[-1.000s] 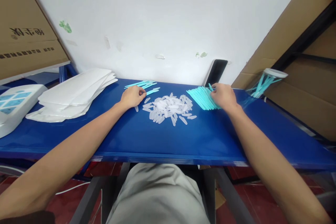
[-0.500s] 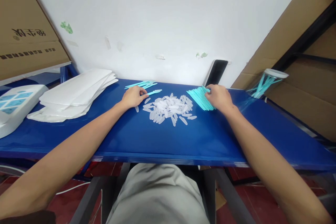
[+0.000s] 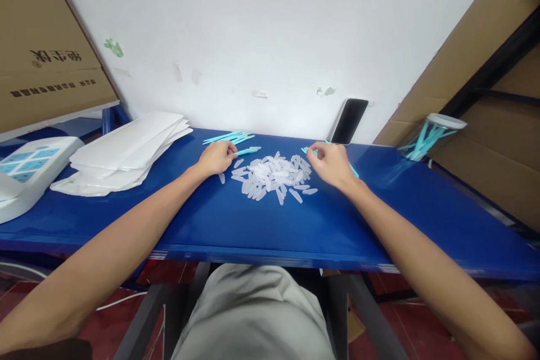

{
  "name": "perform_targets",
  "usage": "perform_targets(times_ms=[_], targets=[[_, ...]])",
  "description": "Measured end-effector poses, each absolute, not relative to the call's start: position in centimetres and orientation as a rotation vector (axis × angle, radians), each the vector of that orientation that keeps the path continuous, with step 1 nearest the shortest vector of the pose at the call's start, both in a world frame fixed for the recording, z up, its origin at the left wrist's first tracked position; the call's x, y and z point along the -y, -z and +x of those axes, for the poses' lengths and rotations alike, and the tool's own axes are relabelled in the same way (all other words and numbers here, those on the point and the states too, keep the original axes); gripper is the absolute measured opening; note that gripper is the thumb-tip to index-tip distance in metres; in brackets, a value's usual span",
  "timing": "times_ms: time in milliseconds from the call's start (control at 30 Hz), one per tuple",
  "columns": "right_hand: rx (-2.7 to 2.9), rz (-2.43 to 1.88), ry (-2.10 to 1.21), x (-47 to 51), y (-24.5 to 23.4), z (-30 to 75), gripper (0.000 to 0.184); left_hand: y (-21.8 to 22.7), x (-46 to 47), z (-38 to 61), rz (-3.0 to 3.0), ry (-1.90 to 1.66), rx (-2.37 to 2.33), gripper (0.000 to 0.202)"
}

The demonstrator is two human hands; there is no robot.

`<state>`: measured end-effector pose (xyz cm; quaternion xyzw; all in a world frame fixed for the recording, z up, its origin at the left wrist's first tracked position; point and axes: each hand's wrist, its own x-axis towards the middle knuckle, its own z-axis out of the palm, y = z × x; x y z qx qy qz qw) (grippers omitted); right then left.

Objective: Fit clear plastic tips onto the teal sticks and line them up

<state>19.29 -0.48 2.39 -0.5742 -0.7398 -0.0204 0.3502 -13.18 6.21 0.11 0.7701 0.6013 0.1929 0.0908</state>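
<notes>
My left hand [image 3: 218, 157] is closed in a pinch on the handle of a turquoise eyebrow razor [image 3: 248, 151], whose pale end points right over the table. Just right of it lies a loose heap of small translucent blade covers [image 3: 274, 174]. My right hand [image 3: 332, 163] hangs at the heap's right side, thumb and index finger brought together; anything between them is too small or hidden. Behind and under this hand, a stack of turquoise razors [image 3: 354, 171] is mostly covered from sight. Further back, beyond my left hand, more turquoise razors [image 3: 230, 137] lie in a small bunch.
White paper sheets or bags [image 3: 126, 146] are piled at left beside a white device with blue panels [image 3: 34, 163]. A phone [image 3: 350, 121] leans against the wall. A clear tub of turquoise sticks [image 3: 426, 138] lies tilted at right. Cardboard [image 3: 54, 39] stands at left.
My right hand has moved left from the razor stack toward the heap of covers, now hiding most of the stack. My left hand keeps its razor almost in place. The view has shifted slightly.
</notes>
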Motion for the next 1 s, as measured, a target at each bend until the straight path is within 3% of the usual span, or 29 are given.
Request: perform_targets(times_ms=[133,367,433,533,667,867,1000], targets=[[2.087,-1.286,-0.032,1.0,-1.9,18.6,0.033,-0.1,-6.2,-13.2,2.351,-0.655,-1.766,0.024],[2.173,-1.119,-0.020,2.2,-1.3,17.2,0.025,-0.7,-4.9,-11.9,2.512,-1.451,-1.347,0.018],[2.154,-1.035,-0.003,2.6,-1.2,16.8,0.030,-1.0,-3.5,-10.8,2.624,-1.568,-1.135,0.017],[2.138,-0.933,-0.021,3.1,-1.0,16.1,0.042,-1.2,-1.1,-8.6,2.766,-1.645,-0.800,0.015],[2.155,-0.775,-0.064,3.8,-0.8,15.4,0.043,-1.6,1.4,-6.3,2.852,-1.697,-0.446,0.014],[2.034,-0.584,0.076,4.7,-0.7,14.6,0.038,-1.5,2.2,-6.2,2.823,-1.654,-0.459,0.007],[2.011,-0.522,0.111,4.7,-0.8,14.5,0.030,-1.1,2.0,-6.2,2.844,-1.597,-0.478,0.013]])
